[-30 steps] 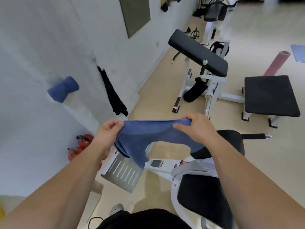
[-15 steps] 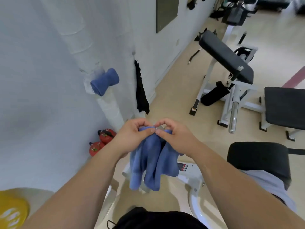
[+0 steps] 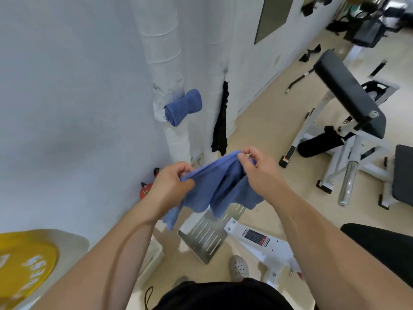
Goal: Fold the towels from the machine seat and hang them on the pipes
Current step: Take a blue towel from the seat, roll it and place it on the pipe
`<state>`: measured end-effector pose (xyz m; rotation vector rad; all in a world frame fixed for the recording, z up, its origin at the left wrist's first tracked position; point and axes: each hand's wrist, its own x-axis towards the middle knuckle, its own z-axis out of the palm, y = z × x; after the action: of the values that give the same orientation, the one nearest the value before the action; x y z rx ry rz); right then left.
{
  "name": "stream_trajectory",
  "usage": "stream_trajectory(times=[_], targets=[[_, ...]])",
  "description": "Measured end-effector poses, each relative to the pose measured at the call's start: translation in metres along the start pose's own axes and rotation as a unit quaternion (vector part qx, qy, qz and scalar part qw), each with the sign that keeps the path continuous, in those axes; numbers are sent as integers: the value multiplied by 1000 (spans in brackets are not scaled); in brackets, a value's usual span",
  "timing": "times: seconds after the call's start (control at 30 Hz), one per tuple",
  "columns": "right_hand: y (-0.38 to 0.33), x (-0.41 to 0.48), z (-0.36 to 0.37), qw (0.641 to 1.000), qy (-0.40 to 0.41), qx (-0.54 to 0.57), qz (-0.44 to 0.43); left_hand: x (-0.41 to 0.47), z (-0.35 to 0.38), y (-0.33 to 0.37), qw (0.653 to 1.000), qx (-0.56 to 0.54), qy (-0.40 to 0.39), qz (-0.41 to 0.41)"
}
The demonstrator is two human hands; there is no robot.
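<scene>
Both hands' fingers pinched the top edge of the blue towel, left hand and right hand apart, cloth sagging between them above the slotted metal footplate, near the wrapped pipes holding a rolled blue towel.

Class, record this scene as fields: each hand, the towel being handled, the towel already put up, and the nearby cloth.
Left hand: pinches one end of the blue towel
Right hand: pinches its other end
Towel state: bunched, sagging between the hands
Rolled blue towel: lodged on the white wrapped pipe
Black cloth: hangs on the wall beside it
</scene>
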<state>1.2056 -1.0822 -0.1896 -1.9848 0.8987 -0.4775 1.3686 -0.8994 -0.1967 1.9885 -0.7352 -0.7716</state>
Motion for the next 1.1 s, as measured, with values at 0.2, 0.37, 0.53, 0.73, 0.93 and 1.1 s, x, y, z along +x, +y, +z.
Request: stream_trajectory(times=[0.2,0.37,0.53,0.73,0.93,1.1], targets=[[22,51,-26,1000,13,4,-2,16,8,11,987,4,146,-62],[25,71,-44,987,-130,-71,-63,24,36,54,986,-97,128,-38],[22,70,-32,953,-243,13,-178,37,67,90,995,-60,68,-39],[23,93,-45,974,-163,-6,-158,39,72,97,992,8,102,-71],[27,108,-53,990,-115,53,-67,39,67,87,985,-60,137,-86],[33,104,-42,983,-71,153,70,43,77,92,972,-162,143,-97]])
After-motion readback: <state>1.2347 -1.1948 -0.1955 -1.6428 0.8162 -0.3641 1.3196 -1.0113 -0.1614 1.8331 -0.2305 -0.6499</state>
